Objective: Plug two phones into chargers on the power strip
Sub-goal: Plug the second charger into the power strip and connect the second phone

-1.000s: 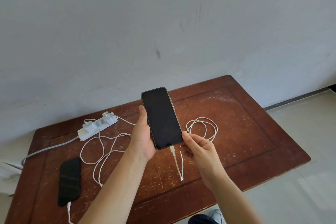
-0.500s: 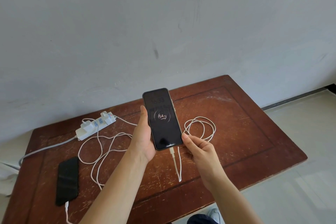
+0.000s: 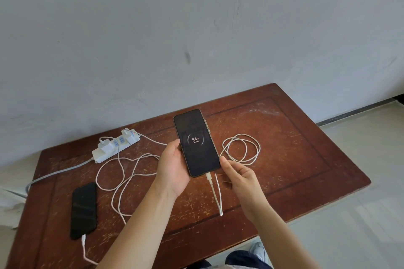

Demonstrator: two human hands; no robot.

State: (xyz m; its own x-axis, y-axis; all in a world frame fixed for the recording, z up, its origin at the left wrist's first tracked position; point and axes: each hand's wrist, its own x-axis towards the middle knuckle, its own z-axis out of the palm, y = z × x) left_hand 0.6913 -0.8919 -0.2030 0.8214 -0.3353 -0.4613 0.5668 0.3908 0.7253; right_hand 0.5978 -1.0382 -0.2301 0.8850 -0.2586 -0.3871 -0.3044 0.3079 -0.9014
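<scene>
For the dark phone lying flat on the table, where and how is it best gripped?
Probably pinch the dark phone across its long edges near the middle, coming from above: it lies flat, and its near end carries a plugged-in white cable.

The left hand (image 3: 172, 166) is covering the back and left edge of the held phone (image 3: 196, 142), and the small line under its 54% reading is staying too tiny to read. The white cable (image 3: 240, 148) is vanishing behind the right hand (image 3: 240, 176) at about 4 o'clock of the phone. The second phone (image 3: 84, 209), at 8 o'clock, is lying dark; its cable is running off the bottom edge. The power strip (image 3: 113, 145) sockets are blurring together.
</scene>
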